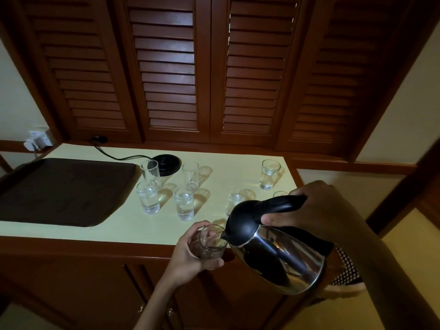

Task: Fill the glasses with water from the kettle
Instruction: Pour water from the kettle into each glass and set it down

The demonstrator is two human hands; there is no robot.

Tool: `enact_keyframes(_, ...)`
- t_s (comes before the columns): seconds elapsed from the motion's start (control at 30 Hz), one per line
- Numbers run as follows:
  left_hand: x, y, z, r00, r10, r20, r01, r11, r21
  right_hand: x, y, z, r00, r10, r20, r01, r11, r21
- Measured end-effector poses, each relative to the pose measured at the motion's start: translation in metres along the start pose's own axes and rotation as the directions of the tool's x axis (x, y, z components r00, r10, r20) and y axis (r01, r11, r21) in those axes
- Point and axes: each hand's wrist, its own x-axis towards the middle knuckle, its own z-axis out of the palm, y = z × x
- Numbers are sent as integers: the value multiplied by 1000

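Kettle, polished steel with black lid and handle: tilted, spout down and left, in the air just in front of the counter edge. Right hand is wrapped round the black handle, thumb on the lid side. Left hand grips a clear drinking glass, fingers curled round its wall. The spout tip sits at this glass's rim. Cannot tell whether water is running.

More clear tumblers stand apart on the pale yellow counter top. At least four hold water. Two beside the round black kettle base look empty. A dark brown rectangular tray lies at the counter's left end.
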Motion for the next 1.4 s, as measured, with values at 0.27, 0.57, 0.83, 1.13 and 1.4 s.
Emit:
enact_keyframes(0.27,0,3,0,1000,20,-15,-20,1000,7,-2,-5,-7,1000,-31,1,32,999,-42)
enact_keyframes(0.57,-1,8,1,999,34,-20,-33,999,15,-6,-8,-13,999,-35,17,35,999,12)
enact_keyframes(0.83,-1,12,1,999,46,-13,-46,999,10,-9,-9,-17,998,-53,21,51,995,91)
enact_keyframes(1.13,-3,14,1,999,50,-18,-51,999,-5,-8,-9,-18,999,-51,15,49,993,103)
enact_keyframes(1.4,-6,18,1,1000,30,-8,-30,999,15,-6,-7,-17,998,-45,35,42,996,81)
